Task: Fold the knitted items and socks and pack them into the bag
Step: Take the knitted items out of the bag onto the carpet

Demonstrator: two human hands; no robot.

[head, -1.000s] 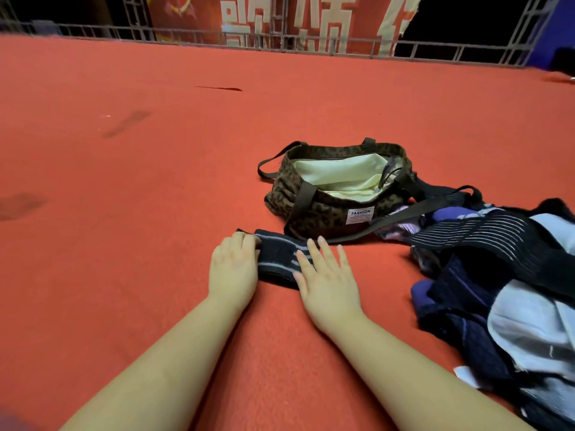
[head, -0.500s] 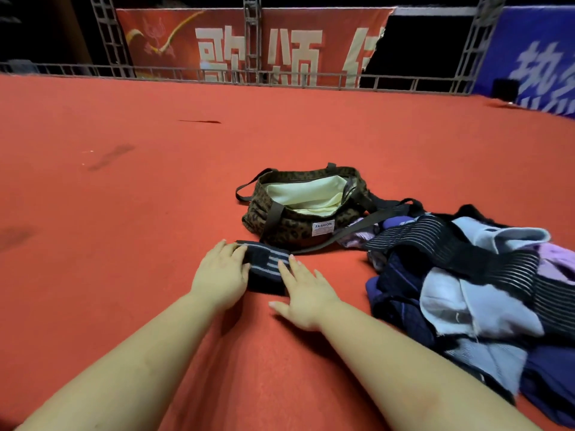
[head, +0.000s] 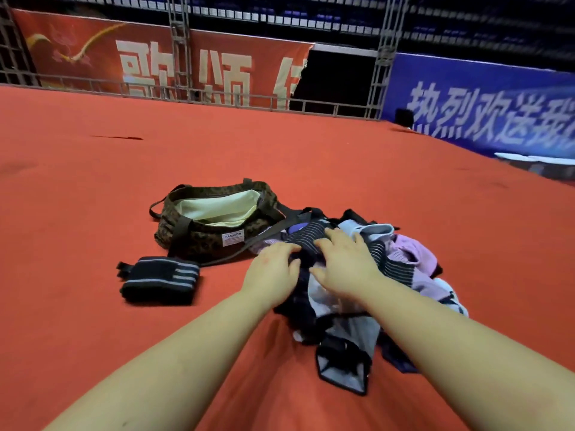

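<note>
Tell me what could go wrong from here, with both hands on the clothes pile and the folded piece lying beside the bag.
1. The bag's strap runs under the clothes pile; lifting a garment with the left hand and right hand may snag it and tug the bag over.
2. The folded piece lies loose on the carpet, unpacked; it may unfold or be forgotten.
3. The garments look tangled, so several may come up together.

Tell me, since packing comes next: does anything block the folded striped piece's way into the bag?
Nothing visible does. The folded striped piece lies on the carpet just before the bag, whose mouth gapes open; a strap trails off to the right.
</note>
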